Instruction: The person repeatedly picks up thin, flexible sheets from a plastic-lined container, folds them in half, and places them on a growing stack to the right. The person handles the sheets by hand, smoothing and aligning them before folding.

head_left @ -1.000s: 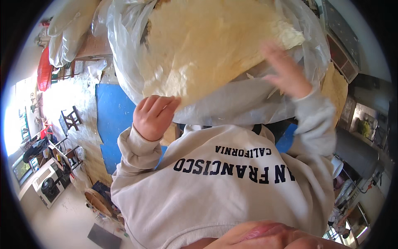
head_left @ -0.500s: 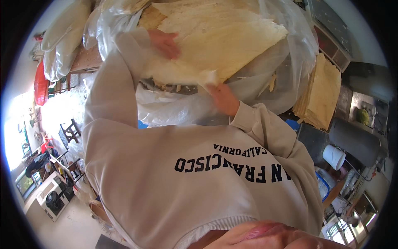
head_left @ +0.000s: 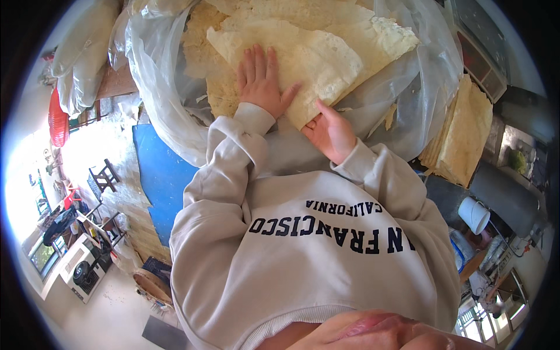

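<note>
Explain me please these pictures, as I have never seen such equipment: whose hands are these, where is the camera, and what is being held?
There is no machine here: these are a person's two bare hands. The view comes from a wide fisheye camera on the person's head, looking down, so straight edges bend and the person's pale sweatshirt fills the lower part. The left hand lies flat, fingers spread, on a thin, pale yellow sheet. The right hand holds that sheet's near edge. More yellowish material lies underneath, with crumpled clear plastic around it.
</note>
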`<control>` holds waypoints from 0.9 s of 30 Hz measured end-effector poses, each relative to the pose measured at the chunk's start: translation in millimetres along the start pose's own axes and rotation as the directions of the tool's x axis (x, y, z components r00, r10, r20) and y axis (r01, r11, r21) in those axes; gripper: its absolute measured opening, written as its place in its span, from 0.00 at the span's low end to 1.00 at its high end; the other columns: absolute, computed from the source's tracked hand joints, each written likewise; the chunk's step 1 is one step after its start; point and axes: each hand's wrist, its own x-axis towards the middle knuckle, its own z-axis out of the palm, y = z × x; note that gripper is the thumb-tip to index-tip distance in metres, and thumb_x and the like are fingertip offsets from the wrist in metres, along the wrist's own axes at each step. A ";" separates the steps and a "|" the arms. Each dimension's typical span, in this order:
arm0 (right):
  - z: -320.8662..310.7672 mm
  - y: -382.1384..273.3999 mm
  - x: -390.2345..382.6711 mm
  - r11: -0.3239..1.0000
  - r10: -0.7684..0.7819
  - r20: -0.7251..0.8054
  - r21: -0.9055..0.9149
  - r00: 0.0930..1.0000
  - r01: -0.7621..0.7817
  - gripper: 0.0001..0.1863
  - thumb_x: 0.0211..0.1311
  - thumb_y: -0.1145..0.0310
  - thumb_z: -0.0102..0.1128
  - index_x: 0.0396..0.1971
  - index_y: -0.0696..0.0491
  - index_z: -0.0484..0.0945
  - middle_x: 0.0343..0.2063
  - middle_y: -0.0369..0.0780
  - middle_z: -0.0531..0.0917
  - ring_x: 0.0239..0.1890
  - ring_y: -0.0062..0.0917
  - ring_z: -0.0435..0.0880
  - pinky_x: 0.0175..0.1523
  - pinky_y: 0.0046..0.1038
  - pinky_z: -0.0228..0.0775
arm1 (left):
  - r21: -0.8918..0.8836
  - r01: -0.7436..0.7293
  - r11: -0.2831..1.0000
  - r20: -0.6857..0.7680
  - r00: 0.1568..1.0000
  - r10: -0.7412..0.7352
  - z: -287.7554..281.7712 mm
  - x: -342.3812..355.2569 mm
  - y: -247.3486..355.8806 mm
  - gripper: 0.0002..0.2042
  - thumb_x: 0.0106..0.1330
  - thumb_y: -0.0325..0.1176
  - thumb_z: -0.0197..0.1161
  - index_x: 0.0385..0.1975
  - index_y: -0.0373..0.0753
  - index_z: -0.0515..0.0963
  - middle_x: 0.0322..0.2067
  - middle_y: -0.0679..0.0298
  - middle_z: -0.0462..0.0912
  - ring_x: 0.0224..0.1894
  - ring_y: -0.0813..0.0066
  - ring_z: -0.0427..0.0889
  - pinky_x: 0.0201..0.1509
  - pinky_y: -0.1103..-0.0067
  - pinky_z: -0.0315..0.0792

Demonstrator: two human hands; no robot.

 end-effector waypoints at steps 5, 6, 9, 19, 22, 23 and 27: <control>-0.6 -53.8 -20.4 0.522 0.082 0.126 -0.851 0.989 0.065 0.13 0.73 0.62 0.54 0.48 0.55 0.75 0.42 0.41 0.85 0.45 0.34 0.84 0.49 0.34 0.78 | 0.001 0.017 1.000 0.042 0.999 -0.017 -8.9 14.8 2.5 0.47 0.64 0.65 0.54 0.73 0.36 0.50 0.74 0.45 0.47 0.76 0.44 0.42 0.76 0.54 0.37; 0.1 -61.2 -15.5 0.231 -0.161 0.337 -0.901 0.928 0.367 0.14 0.72 0.61 0.55 0.50 0.54 0.75 0.44 0.40 0.84 0.48 0.34 0.83 0.51 0.35 0.77 | 0.038 0.018 0.999 0.126 0.992 -0.023 -12.4 17.5 2.1 0.47 0.64 0.65 0.54 0.73 0.36 0.51 0.73 0.45 0.48 0.76 0.44 0.43 0.76 0.55 0.38; -3.1 -85.1 18.2 -0.681 -0.352 0.759 -0.609 0.547 0.407 0.19 0.69 0.58 0.56 0.55 0.52 0.74 0.53 0.38 0.80 0.58 0.35 0.77 0.61 0.38 0.70 | -0.083 0.022 0.996 0.148 0.989 -0.009 -13.8 22.4 -5.3 0.44 0.62 0.63 0.57 0.69 0.34 0.59 0.72 0.45 0.52 0.76 0.45 0.45 0.75 0.53 0.40; -51.5 -98.1 48.3 -0.870 -0.185 0.775 -0.416 0.604 0.267 0.40 0.64 0.46 0.58 0.72 0.47 0.58 0.71 0.36 0.62 0.73 0.40 0.56 0.74 0.42 0.52 | -0.307 0.138 0.942 -0.294 0.927 -0.232 0.2 20.5 -18.2 0.23 0.70 0.32 0.57 0.63 0.36 0.66 0.60 0.50 0.72 0.65 0.54 0.69 0.70 0.58 0.60; -45.3 -108.3 40.7 -0.827 -0.134 0.724 -0.458 0.676 0.326 0.42 0.60 0.48 0.63 0.71 0.48 0.59 0.71 0.38 0.62 0.74 0.42 0.54 0.74 0.43 0.49 | -0.982 0.161 -0.103 0.190 0.878 -0.440 -15.0 -8.0 7.2 0.19 0.70 0.25 0.55 0.61 0.35 0.66 0.57 0.54 0.75 0.60 0.60 0.75 0.62 0.64 0.71; -41.4 -107.1 39.5 -0.820 -0.105 0.714 -0.455 0.692 0.346 0.41 0.60 0.51 0.64 0.71 0.48 0.60 0.71 0.38 0.63 0.74 0.43 0.54 0.75 0.43 0.48 | -0.939 0.289 -0.187 0.342 0.834 -0.433 -19.5 -15.0 12.7 0.19 0.70 0.24 0.55 0.61 0.35 0.67 0.56 0.55 0.75 0.58 0.62 0.76 0.60 0.67 0.73; -25.8 -75.9 38.7 -0.757 -0.099 0.720 -0.503 0.687 0.419 0.37 0.59 0.63 0.66 0.68 0.51 0.64 0.69 0.42 0.66 0.73 0.44 0.57 0.75 0.45 0.46 | -0.950 0.133 -0.282 0.265 0.821 -0.505 -44.7 -26.9 12.1 0.23 0.64 0.20 0.58 0.61 0.34 0.67 0.54 0.55 0.77 0.55 0.59 0.78 0.57 0.68 0.77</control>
